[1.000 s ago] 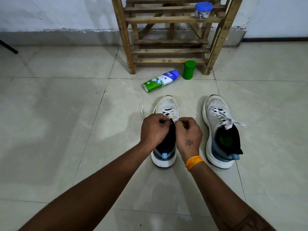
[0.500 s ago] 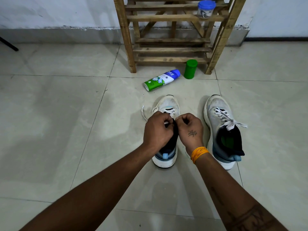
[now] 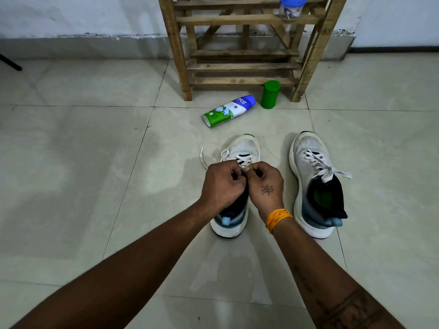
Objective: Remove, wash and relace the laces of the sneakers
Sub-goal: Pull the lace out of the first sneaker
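Two white sneakers with blue heels stand on the tiled floor, toes pointing away from me. Over the left sneaker (image 3: 244, 148) my left hand (image 3: 222, 186) and my right hand (image 3: 266, 184) meet with curled fingers, pinching its white lace (image 3: 243, 160) at the upper eyelets. One loose lace end (image 3: 202, 156) trails on the floor to the left of that shoe. My hands hide the shoe's tongue and opening. The right sneaker (image 3: 308, 162) stands apart on the right, its lace (image 3: 320, 166) tied in a knot.
A wooden rack (image 3: 180, 55) stands against the wall ahead, with a blue-lidded jar (image 3: 288, 7) on a shelf. A green and blue bottle (image 3: 229, 110) lies on the floor before it, next to an upright green container (image 3: 270, 94). A dark rod (image 3: 9, 64) shows at far left.
Both hands have moved slightly up the left sneaker toward its toe and drawn closer together, still working the lace. The right sneaker has not moved.
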Tool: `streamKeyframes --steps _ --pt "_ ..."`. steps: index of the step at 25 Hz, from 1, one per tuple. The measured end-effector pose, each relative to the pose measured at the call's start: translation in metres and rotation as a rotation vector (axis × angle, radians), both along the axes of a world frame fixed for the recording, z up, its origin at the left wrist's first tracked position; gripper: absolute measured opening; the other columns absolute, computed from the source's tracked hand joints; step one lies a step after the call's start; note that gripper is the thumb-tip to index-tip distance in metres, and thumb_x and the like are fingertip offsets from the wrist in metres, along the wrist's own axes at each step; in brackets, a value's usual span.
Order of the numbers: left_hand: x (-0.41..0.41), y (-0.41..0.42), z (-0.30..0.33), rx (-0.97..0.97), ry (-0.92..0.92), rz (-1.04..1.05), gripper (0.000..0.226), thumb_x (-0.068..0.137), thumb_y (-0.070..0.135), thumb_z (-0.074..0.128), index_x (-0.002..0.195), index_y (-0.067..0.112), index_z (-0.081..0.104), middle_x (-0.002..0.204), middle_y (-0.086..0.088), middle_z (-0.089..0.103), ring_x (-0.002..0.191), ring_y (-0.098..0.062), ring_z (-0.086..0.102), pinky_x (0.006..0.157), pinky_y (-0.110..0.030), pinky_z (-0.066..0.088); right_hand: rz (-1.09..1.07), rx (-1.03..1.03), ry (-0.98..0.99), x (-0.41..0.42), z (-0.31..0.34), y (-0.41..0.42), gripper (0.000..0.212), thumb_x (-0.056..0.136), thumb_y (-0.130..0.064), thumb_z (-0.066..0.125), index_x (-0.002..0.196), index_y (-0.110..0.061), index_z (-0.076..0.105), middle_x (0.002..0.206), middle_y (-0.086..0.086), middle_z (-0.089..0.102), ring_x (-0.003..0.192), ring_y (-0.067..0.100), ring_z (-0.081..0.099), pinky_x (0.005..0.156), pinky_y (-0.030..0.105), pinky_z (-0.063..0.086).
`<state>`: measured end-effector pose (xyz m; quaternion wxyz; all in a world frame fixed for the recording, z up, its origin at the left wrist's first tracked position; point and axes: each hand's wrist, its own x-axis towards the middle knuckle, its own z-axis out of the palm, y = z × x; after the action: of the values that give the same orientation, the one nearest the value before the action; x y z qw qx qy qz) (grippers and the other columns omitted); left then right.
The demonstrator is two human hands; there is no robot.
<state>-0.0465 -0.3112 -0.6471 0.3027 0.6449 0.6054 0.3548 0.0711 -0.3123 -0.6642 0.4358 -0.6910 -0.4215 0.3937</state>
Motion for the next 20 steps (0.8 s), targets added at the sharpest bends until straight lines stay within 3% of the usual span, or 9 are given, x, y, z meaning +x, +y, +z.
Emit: streamKeyframes --steps 4,8,13,20 --pt "0.003 0.003 0.006 -0.05 -0.033 0.03 0.015 0.07 0.021 0.056 0.063 0.007 0.057 0.061 -0.008 0.061 0.063 -0.024 0.059 0.059 -0.041 0.047 -0.017 -0.031 0.059 -0.003 0.001 -0.002 0.012 0.087 -0.015 0.064 0.078 -0.018 0.071 0.074 -0.002 0.072 0.077 0.022 0.069 0.076 0.043 0.059" --pt "-0.003 0.008 0.005 -0.076 0.05 -0.007 0.016 0.072 0.028 0.053 0.069 0.017 0.064 0.067 0.005 0.067 0.067 -0.011 0.063 0.064 -0.026 0.049 -0.028 -0.031 0.076 0.002 0.002 -0.004 0.01 0.083 -0.019 0.066 0.075 -0.018 0.072 0.069 -0.004 0.071 0.065 0.015 0.062 0.07 0.039 0.056" --pt "-0.005 0.009 -0.003 0.047 0.115 -0.081 0.018 0.076 0.009 0.063 0.086 0.015 0.078 0.083 0.004 0.077 0.081 -0.012 0.07 0.077 -0.029 0.055 -0.051 -0.021 0.155 0.004 0.001 -0.006 0.012 0.084 -0.017 0.067 0.072 -0.019 0.07 0.064 -0.007 0.066 0.062 0.012 0.057 0.065 0.033 0.05" --pt "0.002 0.006 -0.004 0.129 0.132 -0.001 0.012 0.076 0.016 0.059 0.077 0.013 0.071 0.075 0.002 0.07 0.073 -0.015 0.065 0.068 -0.037 0.053 -0.037 -0.014 0.224 -0.001 0.001 -0.007 0.009 0.081 -0.024 0.067 0.074 -0.02 0.072 0.071 0.0 0.071 0.068 0.016 0.062 0.076 0.048 0.058"
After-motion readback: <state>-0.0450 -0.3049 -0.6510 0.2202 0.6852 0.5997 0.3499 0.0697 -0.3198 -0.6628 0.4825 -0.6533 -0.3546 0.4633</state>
